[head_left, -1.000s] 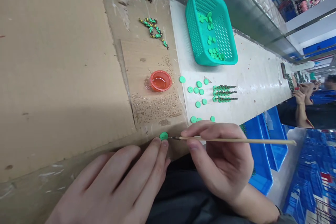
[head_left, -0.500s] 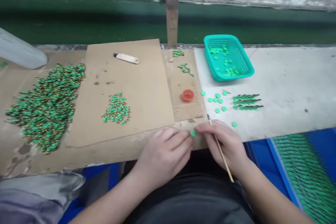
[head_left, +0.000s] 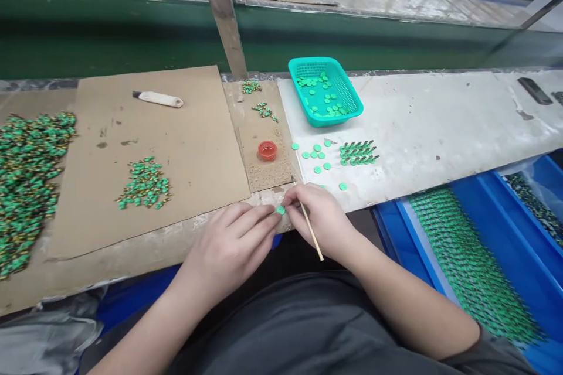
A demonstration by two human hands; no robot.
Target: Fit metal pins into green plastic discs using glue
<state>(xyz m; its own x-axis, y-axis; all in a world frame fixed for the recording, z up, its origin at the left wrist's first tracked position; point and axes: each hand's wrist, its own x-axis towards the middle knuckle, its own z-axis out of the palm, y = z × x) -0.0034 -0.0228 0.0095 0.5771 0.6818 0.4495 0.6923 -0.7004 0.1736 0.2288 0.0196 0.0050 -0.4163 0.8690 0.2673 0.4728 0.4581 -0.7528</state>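
At the left, a large heap of green-and-gold pieces [head_left: 30,187] is spreading over the tabletop [head_left: 409,140], and right of it a smaller pile [head_left: 145,184] is lying on a cardboard sheet [head_left: 202,152], with a white-handled tool [head_left: 159,99] resting farther back. The left hand [head_left: 237,240] is reaching over the near edge, its grip grasping a green button [head_left: 280,210] at the fingertips. Beyond it, two small clusters of green-and-gold pieces [head_left: 264,110] are sitting on the far side of a red cup [head_left: 267,151], which is holding some liquid. The right hand [head_left: 325,217] is meeting the button's right side, its fingertips close together; whether they are touching it I cannot tell. That grip is grasping a thin paintbrush [head_left: 311,230], its dark tip pointing away. Loose green buttons [head_left: 317,170] are lying beyond the right hand, and a teal basket [head_left: 325,121] is standing behind them, containing more. Farther right, short rows of dark-tipped green pieces [head_left: 358,153] are lying flat, while a blue tray [head_left: 497,217] below the near edge is carrying many rows.
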